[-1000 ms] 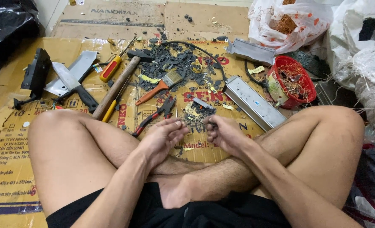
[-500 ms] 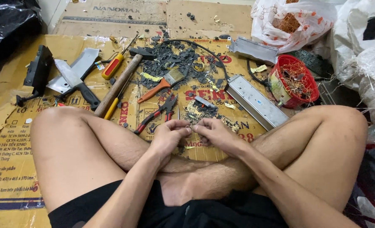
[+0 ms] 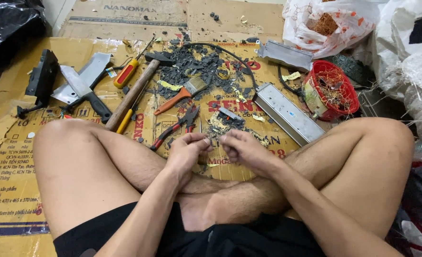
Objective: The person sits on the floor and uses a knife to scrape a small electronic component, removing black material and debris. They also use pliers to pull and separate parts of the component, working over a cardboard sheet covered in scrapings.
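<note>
- Flat brown cardboard [image 3: 11, 190] covers the floor, and we sit on it with our legs crossed.
- Our left hand [image 3: 186, 151] and right hand [image 3: 242, 148] meet just above our ankles, fingertips nearly touching.
- Both hands have their fingers curled in and pinched tight on something tiny; we cannot tell what it is.
- Red pliers [image 3: 175, 127] lie just past the left hand, at 12 o'clock.
- A brush [image 3: 182, 93] and a hammer [image 3: 134, 92] lie farther off, at 11 o'clock.
- A grey metal box [image 3: 288, 114] sits at 1 o'clock from the right hand, and a red basket [image 3: 330, 90] at 2 o'clock.
</note>
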